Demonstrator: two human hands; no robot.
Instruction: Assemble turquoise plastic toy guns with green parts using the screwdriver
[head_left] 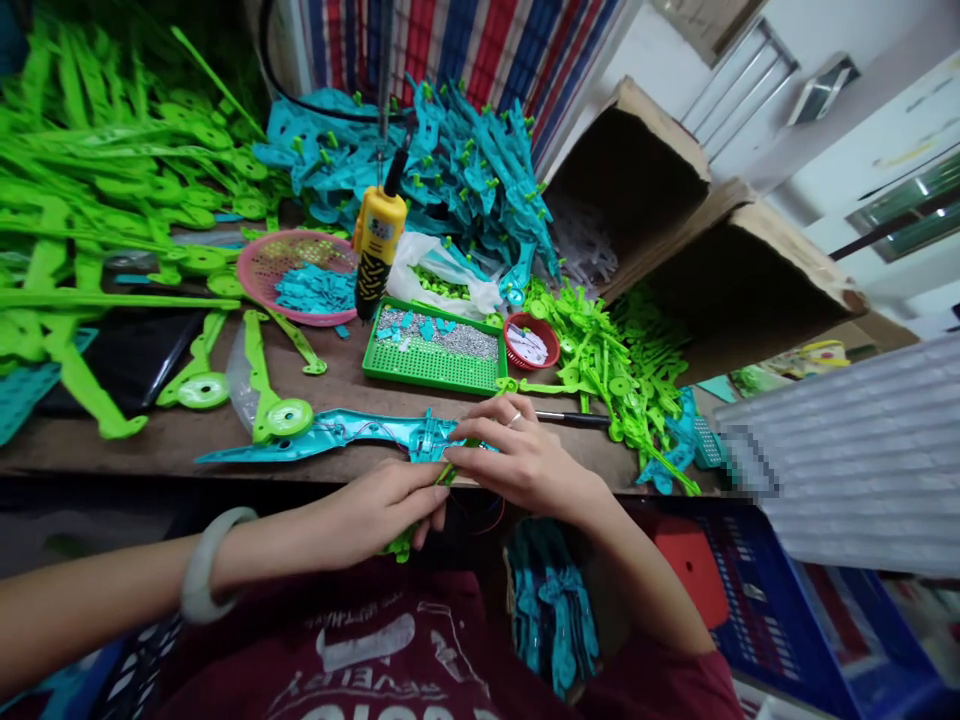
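A blue plastic toy half-shell (352, 428), long and tapering to the left, lies along the front of the bench with thin wires inside. My left hand (390, 505) is closed round a green plastic part (401, 545), which sticks out below the fingers by the bench edge. My right hand (529, 455), a ring on one finger, has its fingers closed on the upper end of that green part, over the shell's right end. The fingertips partly hide both pieces. A yellow electric screwdriver (377, 235) hangs behind the shell.
Behind the shell stand a green tray (435, 372) of screws, a small red basket (531, 342) and a pink basket (255, 275) of blue pieces. Green parts (135, 160) and blue shells (465, 160) are heaped behind. Cardboard boxes (757, 290) stand at right.
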